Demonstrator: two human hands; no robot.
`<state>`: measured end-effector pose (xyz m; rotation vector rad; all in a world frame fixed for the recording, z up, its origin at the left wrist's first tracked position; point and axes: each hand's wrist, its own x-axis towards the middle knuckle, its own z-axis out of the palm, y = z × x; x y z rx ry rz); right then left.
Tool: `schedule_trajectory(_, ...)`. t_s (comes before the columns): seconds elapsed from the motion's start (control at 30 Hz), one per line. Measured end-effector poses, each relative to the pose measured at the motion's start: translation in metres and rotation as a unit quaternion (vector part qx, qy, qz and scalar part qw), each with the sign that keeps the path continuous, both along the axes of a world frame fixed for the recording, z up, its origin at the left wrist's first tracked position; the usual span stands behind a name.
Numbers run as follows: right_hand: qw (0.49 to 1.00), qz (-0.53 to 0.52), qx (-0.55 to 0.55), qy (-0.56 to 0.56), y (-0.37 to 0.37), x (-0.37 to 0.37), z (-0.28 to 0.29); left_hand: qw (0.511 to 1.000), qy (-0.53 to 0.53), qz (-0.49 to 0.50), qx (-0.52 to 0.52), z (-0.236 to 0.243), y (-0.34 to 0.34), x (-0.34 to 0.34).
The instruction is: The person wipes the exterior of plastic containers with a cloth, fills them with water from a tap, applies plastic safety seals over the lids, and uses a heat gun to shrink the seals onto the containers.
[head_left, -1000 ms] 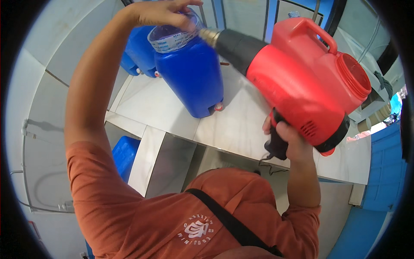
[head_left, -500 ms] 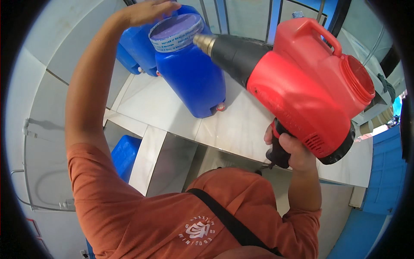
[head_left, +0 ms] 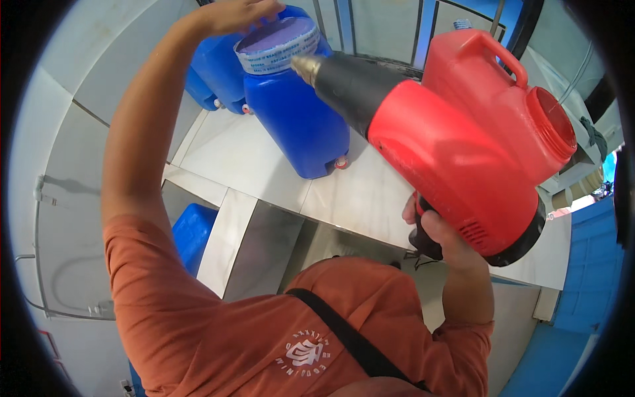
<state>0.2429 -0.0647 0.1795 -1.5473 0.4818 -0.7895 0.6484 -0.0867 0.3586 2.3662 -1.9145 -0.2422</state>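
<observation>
White tiled counter point(head_left: 264, 159) up top, with a few blue jugs on it. The nearest jug point(head_left: 297, 119) stands upright near the counter's front edge, and its mouth is covered by a pale film seal point(head_left: 274, 43) with a printed band round the rim. Left hand point(head_left: 238, 13) rests fingers-down on the far edge of that seal, steadying it. Right hand point(head_left: 440, 235) is wrapped tight round the grip of a big red heat gun point(head_left: 456, 159).

What's new: the nozzle point(head_left: 305, 66) now sits right beside the seal's rim, almost touching. A second ago it was a bit further right and higher, and the gun looked smaller in view. So the heat looks aimed at the band itself now, shrinking it on, I'd guess. Left hand and jug have barely budged. Another blue jug point(head_left: 192, 231) sits below the counter.
</observation>
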Motion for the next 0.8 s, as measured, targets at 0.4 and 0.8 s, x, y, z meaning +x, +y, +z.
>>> schedule_trajectory(0.4, 0.999, -0.012, 0.043, -0.003, 0.0, -0.007, 0.0, 0.996, -0.05, 0.064, 0.033, 0.004, 0.004, 0.007)
schedule_trajectory(0.8, 0.996, -0.068, -0.037, -0.048, 0.005, 0.002, -0.004, 0.994, -0.022, 0.068, 0.087, 0.003, 0.02, 0.018)
